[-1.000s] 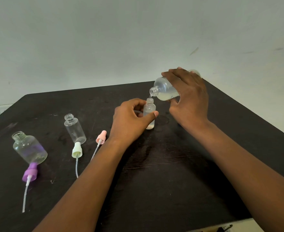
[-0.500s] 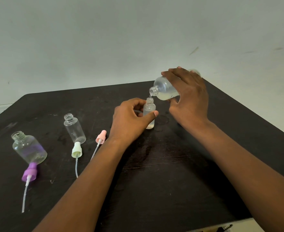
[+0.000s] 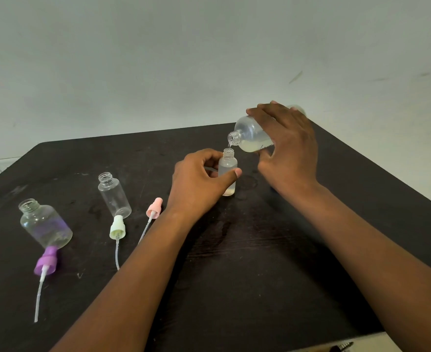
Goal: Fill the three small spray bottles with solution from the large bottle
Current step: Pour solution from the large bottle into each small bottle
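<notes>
R hand (image 3: 289, 148) gripping large bottle (image 3: 251, 134), tilting neck over small spray bottle (image 3: 228, 174), thin stream dripping in. L hand (image 3: 199, 184) pinching that bottle upright on black table (image 3: 260, 275), ctr. 2 other bottles standing uncapped at left.

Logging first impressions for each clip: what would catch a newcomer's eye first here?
The pour at centre right: the right hand tips the large bottle over the small bottle, which the left hand steadies upright on the black table. At left stand two uncapped empty bottles, with purple, green and pink spray tops lying beside them.
</notes>
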`<state>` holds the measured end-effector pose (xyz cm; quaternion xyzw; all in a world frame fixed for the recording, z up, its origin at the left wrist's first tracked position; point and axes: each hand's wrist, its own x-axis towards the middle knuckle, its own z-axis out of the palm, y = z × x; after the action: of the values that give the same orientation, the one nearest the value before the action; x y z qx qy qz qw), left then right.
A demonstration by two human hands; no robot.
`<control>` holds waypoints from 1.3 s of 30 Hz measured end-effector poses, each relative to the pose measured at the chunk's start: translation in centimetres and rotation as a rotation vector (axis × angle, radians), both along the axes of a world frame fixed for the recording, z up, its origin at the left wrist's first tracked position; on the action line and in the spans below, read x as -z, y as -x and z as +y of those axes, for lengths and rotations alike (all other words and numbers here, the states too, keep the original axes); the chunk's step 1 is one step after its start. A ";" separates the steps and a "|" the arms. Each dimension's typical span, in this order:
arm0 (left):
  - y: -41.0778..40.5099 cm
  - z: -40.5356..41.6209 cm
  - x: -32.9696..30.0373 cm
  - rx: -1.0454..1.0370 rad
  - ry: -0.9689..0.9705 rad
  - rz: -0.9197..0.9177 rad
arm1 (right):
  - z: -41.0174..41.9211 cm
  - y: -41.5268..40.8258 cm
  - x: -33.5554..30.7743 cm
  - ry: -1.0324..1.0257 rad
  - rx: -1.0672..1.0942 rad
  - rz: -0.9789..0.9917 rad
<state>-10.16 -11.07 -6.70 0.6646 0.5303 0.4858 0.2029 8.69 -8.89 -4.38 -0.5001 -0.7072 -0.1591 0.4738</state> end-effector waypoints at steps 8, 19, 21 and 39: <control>0.0 -0.1 -0.1 0.009 0.002 -0.007 | 0.0 -0.1 0.0 -0.012 -0.001 -0.004; 0.0 -0.1 -0.2 -0.001 -0.005 -0.002 | 0.0 0.0 0.0 -0.012 0.006 -0.009; 0.0 -0.1 -0.2 -0.007 -0.005 0.002 | 0.0 0.0 0.0 -0.012 0.005 -0.010; 0.0 -0.3 -0.3 -0.010 0.007 -0.005 | 0.3 -0.1 0.2 -0.020 -0.010 -0.013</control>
<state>-10.14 -11.38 -6.36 0.6600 0.5348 0.4866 0.2039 8.75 -8.61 -4.54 -0.4909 -0.7109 -0.1672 0.4751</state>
